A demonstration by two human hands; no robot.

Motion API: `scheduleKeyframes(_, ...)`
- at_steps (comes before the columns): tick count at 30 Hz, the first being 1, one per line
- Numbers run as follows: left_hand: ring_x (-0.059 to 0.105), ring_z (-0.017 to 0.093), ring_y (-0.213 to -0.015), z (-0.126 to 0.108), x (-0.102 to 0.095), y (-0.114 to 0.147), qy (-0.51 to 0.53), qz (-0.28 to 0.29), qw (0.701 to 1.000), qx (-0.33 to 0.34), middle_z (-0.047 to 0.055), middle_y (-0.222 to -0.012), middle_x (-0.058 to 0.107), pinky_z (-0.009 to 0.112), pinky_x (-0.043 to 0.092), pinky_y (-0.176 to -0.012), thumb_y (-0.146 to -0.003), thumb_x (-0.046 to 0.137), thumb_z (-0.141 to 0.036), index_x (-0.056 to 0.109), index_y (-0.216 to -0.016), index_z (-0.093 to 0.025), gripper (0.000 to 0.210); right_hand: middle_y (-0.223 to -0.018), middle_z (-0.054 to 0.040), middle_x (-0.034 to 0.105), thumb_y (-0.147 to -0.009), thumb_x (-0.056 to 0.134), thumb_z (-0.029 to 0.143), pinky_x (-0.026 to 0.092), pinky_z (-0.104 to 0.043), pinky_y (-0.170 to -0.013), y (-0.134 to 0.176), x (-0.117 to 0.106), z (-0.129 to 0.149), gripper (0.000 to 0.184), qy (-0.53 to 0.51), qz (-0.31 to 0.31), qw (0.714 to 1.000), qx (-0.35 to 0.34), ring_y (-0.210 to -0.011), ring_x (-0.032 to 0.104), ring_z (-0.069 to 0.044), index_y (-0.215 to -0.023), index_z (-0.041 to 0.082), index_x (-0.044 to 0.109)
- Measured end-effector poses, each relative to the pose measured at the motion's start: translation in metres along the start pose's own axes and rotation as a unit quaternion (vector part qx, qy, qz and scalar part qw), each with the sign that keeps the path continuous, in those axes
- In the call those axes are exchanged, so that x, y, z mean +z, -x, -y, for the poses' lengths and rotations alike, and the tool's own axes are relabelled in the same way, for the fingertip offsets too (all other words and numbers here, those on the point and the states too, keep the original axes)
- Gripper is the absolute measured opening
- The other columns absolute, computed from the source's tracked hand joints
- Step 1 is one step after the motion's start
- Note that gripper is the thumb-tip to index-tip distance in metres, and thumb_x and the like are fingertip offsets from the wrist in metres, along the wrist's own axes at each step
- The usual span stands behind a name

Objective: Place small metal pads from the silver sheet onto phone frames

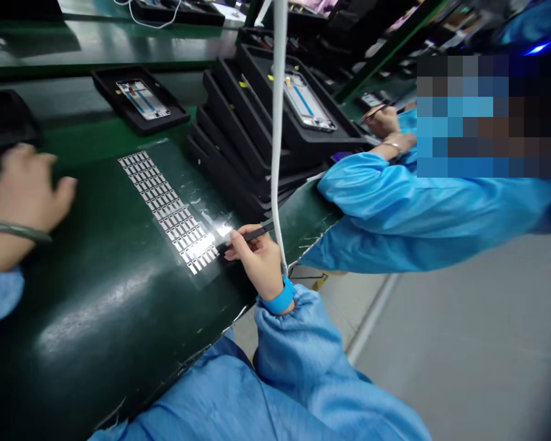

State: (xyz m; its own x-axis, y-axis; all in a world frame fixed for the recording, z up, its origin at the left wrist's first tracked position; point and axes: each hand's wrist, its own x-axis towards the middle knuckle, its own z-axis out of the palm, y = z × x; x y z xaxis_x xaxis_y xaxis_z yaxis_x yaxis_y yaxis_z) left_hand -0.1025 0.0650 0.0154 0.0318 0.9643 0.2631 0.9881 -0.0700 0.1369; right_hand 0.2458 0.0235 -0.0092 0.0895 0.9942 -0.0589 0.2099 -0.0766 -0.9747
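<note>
My right hand (259,260) is closed around slim black tweezers (259,231), with its fingers by the lower right corner of a clear sticker sheet (202,211). Rows of small white-and-black labels (165,205) cover the left part of that sheet, which lies on the green table mat (101,257). My left hand (27,190) is at the far left, thumb and fingers apart, just in front of a black tray (9,119); nothing shows in it. A phone frame (143,99) with blue strips lies in another black tray (101,79) behind the sheet.
Stacked black trays (239,144) stand right of the sheet, the top one holding a phone frame (310,101). A white cord (279,122) runs down to my right wrist. Beyond the stack, a co-worker's blue sleeve (386,190) reaches in. The table edge (239,315) is frayed.
</note>
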Motion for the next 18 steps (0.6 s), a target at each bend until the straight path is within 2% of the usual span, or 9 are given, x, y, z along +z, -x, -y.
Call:
scheduleKeyframes(2,0.036,0.029,-0.13,-0.053,0.006,0.02,0.078,0.022,0.992,0.101,0.017,-0.136,0.043,0.045,0.029,-0.107,-0.09,0.03,-0.052,0.046,-0.121,-0.003,0.06,-0.061,0.0033,0.059,-0.077,0.065,0.044,0.054,-0.025,-0.05,-0.001,0.0,-0.001,0.03,-0.005,-0.007,1.0,-0.003,-0.05,0.064,-0.013,-0.083,0.017,0.052)
scheduleKeyframes(4,0.041,0.024,-0.128,-0.106,0.013,0.04,0.105,0.042,0.979,0.167,0.012,-0.133,0.05,0.042,0.03,-0.109,-0.088,0.038,-0.054,0.051,-0.12,-0.011,0.056,-0.06,0.0033,0.058,-0.078,0.062,0.045,0.053,-0.024,-0.05,-0.001,0.002,-0.001,0.03,-0.004,-0.014,1.0,-0.013,-0.049,0.062,-0.012,-0.08,0.018,0.051)
scheduleKeyframes(6,0.037,0.029,-0.131,-0.146,0.021,0.058,0.119,0.062,0.967,0.217,0.015,-0.136,0.048,0.054,0.021,-0.111,-0.087,0.042,-0.055,0.047,-0.127,-0.01,0.06,-0.062,0.0018,0.059,-0.082,0.057,0.047,0.053,-0.025,-0.054,0.0,0.003,0.0,0.03,-0.003,-0.015,0.999,-0.038,-0.054,0.062,-0.012,-0.077,0.018,0.051)
scheduleKeyframes(8,0.037,0.032,-0.131,-0.169,0.028,0.07,0.125,0.07,0.963,0.228,0.016,-0.137,0.047,0.061,0.018,-0.109,-0.087,0.044,-0.052,0.048,-0.128,-0.01,0.059,-0.068,-0.0002,0.06,-0.087,0.049,0.048,0.053,-0.024,-0.056,0.001,0.002,0.002,0.032,-0.015,0.004,0.999,-0.051,-0.059,0.062,-0.011,-0.076,0.018,0.052)
scheduleKeyframes(10,0.041,0.033,-0.128,-0.175,0.034,0.077,0.127,0.071,0.963,0.225,0.016,-0.136,0.048,0.063,0.021,-0.107,-0.089,0.044,-0.045,0.05,-0.127,-0.011,0.051,-0.068,0.0003,0.06,-0.09,0.043,0.048,0.049,-0.022,-0.05,0.003,0.001,0.005,0.033,-0.014,0.034,0.999,-0.039,-0.054,0.057,-0.01,-0.082,0.018,0.054)
scheduleKeyframes(12,0.045,0.032,-0.125,-0.169,0.035,0.079,0.128,0.067,0.964,0.222,0.015,-0.134,0.05,0.063,0.025,-0.105,-0.091,0.044,-0.037,0.053,-0.124,-0.012,0.042,-0.062,0.0023,0.056,-0.091,0.042,0.046,0.045,-0.022,-0.046,0.006,-0.001,0.008,0.032,0.031,0.055,0.998,-0.031,-0.048,0.052,-0.009,-0.088,0.018,0.057)
scheduleKeyframes(13,0.047,0.031,-0.124,-0.164,0.035,0.08,0.129,0.064,0.964,0.223,0.014,-0.133,0.052,0.062,0.026,-0.105,-0.091,0.043,-0.035,0.054,-0.123,-0.013,0.04,-0.062,0.0022,0.056,-0.091,0.044,0.044,0.045,-0.022,-0.049,0.007,-0.002,0.01,0.03,0.063,0.064,0.995,-0.044,-0.05,0.052,-0.009,-0.089,0.018,0.059)
scheduleKeyframes(15,0.05,0.027,-0.121,-0.151,0.032,0.082,0.135,0.059,0.961,0.233,0.01,-0.129,0.057,0.059,0.026,-0.107,-0.092,0.042,-0.031,0.057,-0.12,-0.016,0.035,-0.071,-0.0008,0.062,-0.089,0.05,0.038,0.049,-0.025,-0.066,0.009,-0.002,0.014,0.024,0.108,0.093,0.984,-0.102,-0.066,0.06,-0.012,-0.09,0.018,0.062)
scheduleKeyframes(18,0.054,0.018,-0.117,-0.128,0.021,0.086,0.206,0.059,0.947,0.239,0.005,-0.122,0.062,0.046,0.028,-0.111,-0.093,0.042,-0.028,0.057,-0.119,-0.019,0.032,-0.093,-0.0058,0.067,-0.085,0.057,0.032,0.048,-0.029,-0.083,0.009,0.005,0.021,0.02,0.111,0.188,0.955,-0.201,-0.088,0.062,-0.016,-0.096,0.017,0.064)
